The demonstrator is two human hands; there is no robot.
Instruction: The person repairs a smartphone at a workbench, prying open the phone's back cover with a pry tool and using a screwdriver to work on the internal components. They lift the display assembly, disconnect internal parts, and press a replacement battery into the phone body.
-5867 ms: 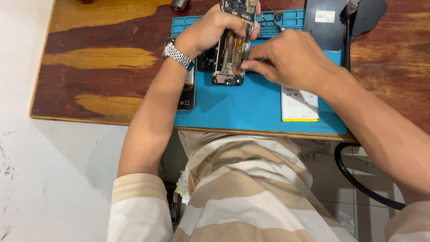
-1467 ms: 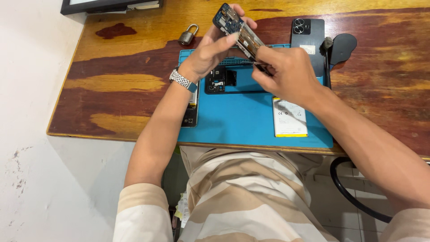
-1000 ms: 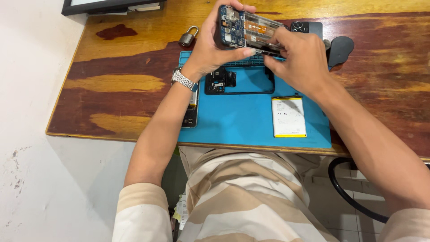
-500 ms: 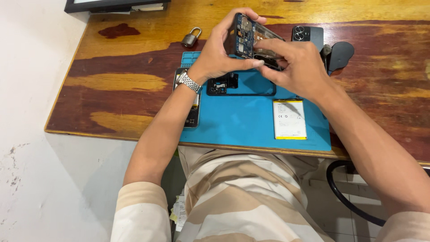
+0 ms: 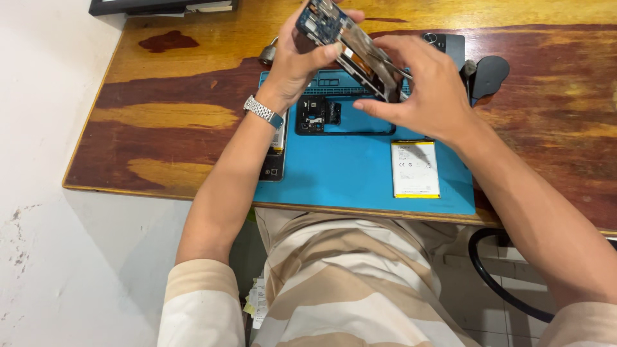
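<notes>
You hold an opened phone body [image 5: 350,45] up above the blue work mat [image 5: 347,173], tilted so its top end with the blue circuit board points up and to your left. Your left hand [image 5: 299,61] wraps that upper end from below, thumb and fingers closed on it, a metal watch [image 5: 263,112] on the wrist. Your right hand [image 5: 427,90] sits just to the right of the lower end, fingers curled against the phone's edge; whether it pinches a small tool there you cannot tell.

Under your hands a black phone frame [image 5: 344,119] lies flat on the mat, and a white battery [image 5: 415,168] lies nearer your right forearm. A padlock [image 5: 268,53] rests on the wooden table [image 5: 160,115] behind your left hand.
</notes>
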